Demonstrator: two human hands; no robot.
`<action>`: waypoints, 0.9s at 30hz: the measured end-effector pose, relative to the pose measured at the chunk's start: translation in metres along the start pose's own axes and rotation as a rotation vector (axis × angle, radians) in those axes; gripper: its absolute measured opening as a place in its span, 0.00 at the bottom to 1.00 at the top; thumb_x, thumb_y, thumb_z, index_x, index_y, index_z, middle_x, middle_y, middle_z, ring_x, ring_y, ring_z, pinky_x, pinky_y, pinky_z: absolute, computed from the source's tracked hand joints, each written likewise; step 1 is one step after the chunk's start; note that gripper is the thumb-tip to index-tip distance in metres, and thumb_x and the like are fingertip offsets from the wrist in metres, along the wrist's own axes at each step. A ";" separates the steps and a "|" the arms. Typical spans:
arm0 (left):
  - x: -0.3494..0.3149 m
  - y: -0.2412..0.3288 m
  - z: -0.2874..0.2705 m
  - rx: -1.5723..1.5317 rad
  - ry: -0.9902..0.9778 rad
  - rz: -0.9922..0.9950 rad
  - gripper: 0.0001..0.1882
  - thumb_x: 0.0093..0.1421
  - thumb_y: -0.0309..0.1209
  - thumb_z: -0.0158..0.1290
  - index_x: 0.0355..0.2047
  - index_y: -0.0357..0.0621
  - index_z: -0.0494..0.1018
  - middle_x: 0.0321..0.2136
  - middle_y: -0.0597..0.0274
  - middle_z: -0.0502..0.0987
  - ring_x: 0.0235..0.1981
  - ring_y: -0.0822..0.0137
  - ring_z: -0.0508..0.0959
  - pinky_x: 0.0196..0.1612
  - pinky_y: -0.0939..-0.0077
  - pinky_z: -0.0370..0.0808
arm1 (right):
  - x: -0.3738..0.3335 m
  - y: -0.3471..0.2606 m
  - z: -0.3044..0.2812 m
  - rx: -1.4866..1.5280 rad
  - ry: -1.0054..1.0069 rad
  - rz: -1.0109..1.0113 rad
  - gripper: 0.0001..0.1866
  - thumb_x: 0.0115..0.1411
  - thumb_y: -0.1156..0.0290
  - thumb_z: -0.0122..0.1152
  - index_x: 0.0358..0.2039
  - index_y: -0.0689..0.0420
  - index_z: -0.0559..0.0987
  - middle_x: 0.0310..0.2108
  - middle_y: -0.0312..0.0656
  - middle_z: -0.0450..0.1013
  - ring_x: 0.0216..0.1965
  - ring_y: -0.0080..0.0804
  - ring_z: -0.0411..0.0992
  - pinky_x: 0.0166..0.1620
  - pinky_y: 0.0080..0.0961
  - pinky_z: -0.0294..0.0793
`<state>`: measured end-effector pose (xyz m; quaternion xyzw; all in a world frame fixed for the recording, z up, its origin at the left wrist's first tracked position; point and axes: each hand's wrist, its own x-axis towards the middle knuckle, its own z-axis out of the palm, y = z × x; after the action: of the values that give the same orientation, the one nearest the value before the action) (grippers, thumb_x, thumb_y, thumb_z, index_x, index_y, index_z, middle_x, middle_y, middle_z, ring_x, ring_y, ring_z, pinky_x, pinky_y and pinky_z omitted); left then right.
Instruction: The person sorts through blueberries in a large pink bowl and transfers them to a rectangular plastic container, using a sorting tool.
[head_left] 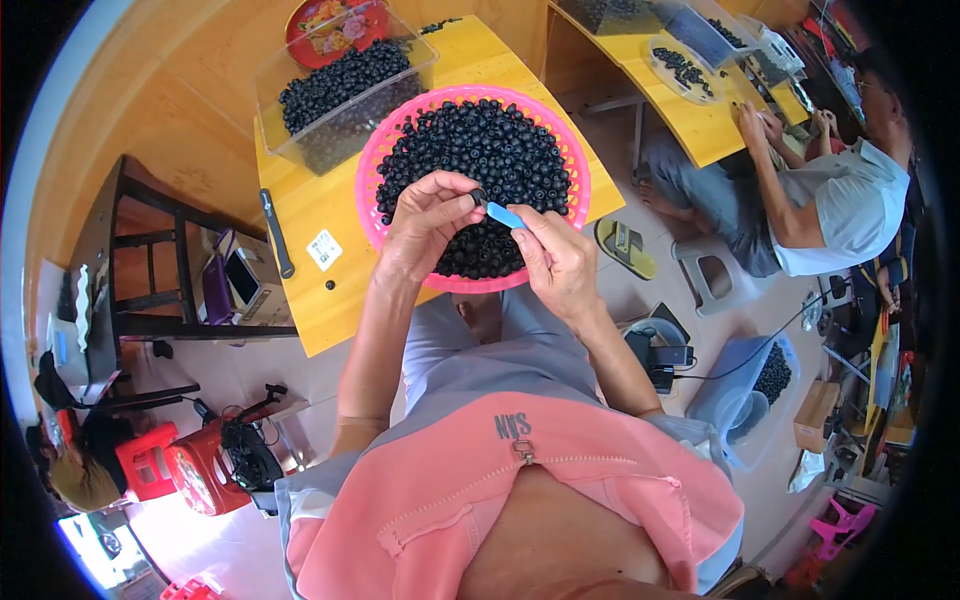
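Note:
A round pink basket heaped with small black round pieces sits on a yellow wooden table, right in front of me. My left hand pinches one black piece between thumb and fingers above the basket's near side. My right hand holds a small blue tool, its tip pointed at that piece. Both hands nearly touch each other.
A clear plastic bin of more black pieces stands behind the basket, beside a red patterned tray. A dark pen-like stick and white label lie on the table's left. Another person works at a neighbouring table on the right. Red stools stand lower left.

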<state>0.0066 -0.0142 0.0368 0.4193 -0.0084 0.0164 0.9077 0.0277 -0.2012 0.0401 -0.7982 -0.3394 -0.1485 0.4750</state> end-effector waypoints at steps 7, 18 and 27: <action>-0.001 -0.001 0.003 0.015 -0.009 0.009 0.08 0.53 0.20 0.54 0.34 0.39 0.73 0.29 0.61 0.76 0.31 0.71 0.76 0.38 0.78 0.74 | 0.001 -0.001 -0.001 -0.018 -0.008 -0.006 0.12 0.53 0.73 0.58 0.39 0.57 0.76 0.19 0.41 0.67 0.18 0.36 0.68 0.21 0.30 0.65; -0.002 -0.002 0.006 -0.028 -0.017 -0.005 0.06 0.52 0.20 0.54 0.32 0.39 0.72 0.29 0.60 0.76 0.30 0.71 0.76 0.36 0.78 0.75 | 0.001 0.002 0.000 -0.001 0.006 -0.022 0.13 0.52 0.74 0.59 0.40 0.57 0.75 0.18 0.41 0.66 0.17 0.35 0.68 0.20 0.30 0.65; -0.008 0.000 0.004 -0.219 -0.179 -0.090 0.05 0.52 0.22 0.55 0.31 0.39 0.73 0.30 0.58 0.75 0.29 0.70 0.75 0.35 0.79 0.74 | 0.004 0.022 -0.001 -0.036 0.026 -0.132 0.10 0.54 0.73 0.58 0.38 0.58 0.76 0.18 0.42 0.66 0.17 0.36 0.68 0.21 0.31 0.65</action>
<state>-0.0012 -0.0179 0.0392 0.3175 -0.0721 -0.0627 0.9434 0.0457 -0.2075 0.0284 -0.7804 -0.3823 -0.1960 0.4543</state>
